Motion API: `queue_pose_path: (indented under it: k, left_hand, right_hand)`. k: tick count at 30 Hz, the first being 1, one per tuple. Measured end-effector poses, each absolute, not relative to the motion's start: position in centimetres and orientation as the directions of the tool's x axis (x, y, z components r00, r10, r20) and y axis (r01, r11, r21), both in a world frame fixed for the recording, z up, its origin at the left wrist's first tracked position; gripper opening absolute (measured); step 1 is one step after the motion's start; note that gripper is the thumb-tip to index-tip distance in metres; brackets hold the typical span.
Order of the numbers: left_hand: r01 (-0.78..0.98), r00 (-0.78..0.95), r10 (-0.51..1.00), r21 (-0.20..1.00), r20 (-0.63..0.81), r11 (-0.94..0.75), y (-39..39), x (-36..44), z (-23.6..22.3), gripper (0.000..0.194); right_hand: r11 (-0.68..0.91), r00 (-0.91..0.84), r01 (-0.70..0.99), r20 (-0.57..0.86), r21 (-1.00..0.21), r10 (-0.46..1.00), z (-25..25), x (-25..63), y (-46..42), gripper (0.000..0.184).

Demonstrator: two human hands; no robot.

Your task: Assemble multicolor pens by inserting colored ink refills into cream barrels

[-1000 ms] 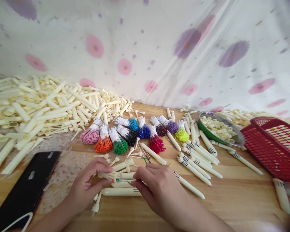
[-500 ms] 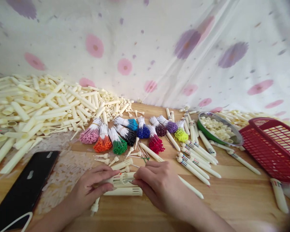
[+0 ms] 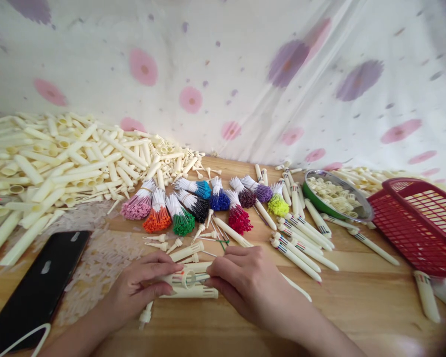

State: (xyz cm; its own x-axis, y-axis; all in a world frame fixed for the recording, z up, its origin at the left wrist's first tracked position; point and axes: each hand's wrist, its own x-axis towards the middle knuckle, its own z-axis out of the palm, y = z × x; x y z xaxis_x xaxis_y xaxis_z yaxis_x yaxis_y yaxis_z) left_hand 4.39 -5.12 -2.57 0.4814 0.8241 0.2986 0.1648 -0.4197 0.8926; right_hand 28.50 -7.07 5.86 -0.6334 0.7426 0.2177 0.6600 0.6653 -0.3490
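My left hand (image 3: 139,285) is closed around a cream plastic pen barrel (image 3: 186,279) with slots near its open end, which faces right. A bit of orange shows through the slots. Close to that opening, my right hand (image 3: 245,282) pinches a thin pale refill (image 3: 202,278); its tip lies at or inside the mouth, though how deep I cannot tell. Below the hands rests another slotted barrel (image 3: 193,292). Just beyond them lie bundles of refills with coloured ends, among them orange (image 3: 157,220), green (image 3: 183,221) and red (image 3: 240,220).
Cream pen tubes (image 3: 70,158) are heaped at the left. A black phone (image 3: 40,282) with a white cable lies front left, beside small clear sleeves (image 3: 92,277). Several slotted pens (image 3: 297,258) lie right, near a green-sided metal bowl (image 3: 306,191) of small parts and a red basket (image 3: 409,233).
The barrel in my left hand appears turned slightly, with the orange now seen through its slots. The pale refill shows more clearly at the opening. The view has shifted a little.
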Motion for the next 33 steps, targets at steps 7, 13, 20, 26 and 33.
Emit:
queue_pose_path:
  k: [7, 13, 20, 26, 33]
  left_hand:
    - [0.155, 0.508, 0.795, 0.873, 0.331, -0.462, -4.96, 4.28, -2.91, 0.028]
    - [0.227, 0.480, 0.814, 0.850, 0.327, -0.476, -5.19, 4.66, -2.63, 0.031]
    - [0.324, 0.363, 0.899, 0.872, 0.244, -0.367, -5.57, 4.76, -2.61, 0.028]
    - [0.305, 0.372, 0.904, 0.893, 0.209, -0.332, -5.55, 4.80, -2.76, 0.026]
    - [0.305, 0.379, 0.896, 0.883, 0.230, -0.356, -5.56, 5.03, -2.75, 0.026]
  right_hand:
    - [0.685, -0.644, 0.645, 0.241, -0.339, 0.726, 5.63, 28.75, -7.02, 0.023]
    - [0.733, -0.676, 0.628, 0.284, -0.263, 0.680, 5.48, 28.54, -7.29, 0.026]
    - [0.765, -0.723, 0.634, 0.265, -0.111, 0.638, 6.12, 28.74, -7.44, 0.024]
    - [0.745, -0.693, 0.649, 0.285, -0.153, 0.662, 5.55, 28.78, -6.91, 0.029]
    - [0.734, -0.672, 0.654, 0.305, -0.181, 0.674, 5.37, 28.34, -7.25, 0.027]
